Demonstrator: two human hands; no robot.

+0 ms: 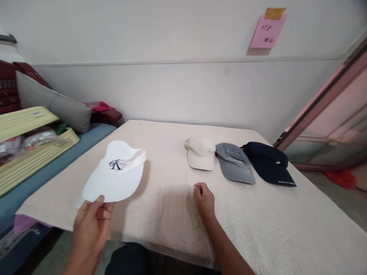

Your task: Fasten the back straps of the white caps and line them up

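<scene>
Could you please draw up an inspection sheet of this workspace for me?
Surface: pale, textured cloth-covered table.
Job's things: white cap, raised off the table; beige cap, gray cap and navy cap in a row.
Clutter: gray cushion and yellow ridged panels on the blue bench at left.
Hands: left hand grips the white cap's brim; right hand is curled, no object visible in it.
Cables: nothing seen.
Surroundings: pale wall behind, pink note taped on it.

Pink note (268, 33) taped to white wall (172, 93); grey cushion (59, 106) at left; red item (340, 178), perhaps bag, on floor (334, 200).
</scene>
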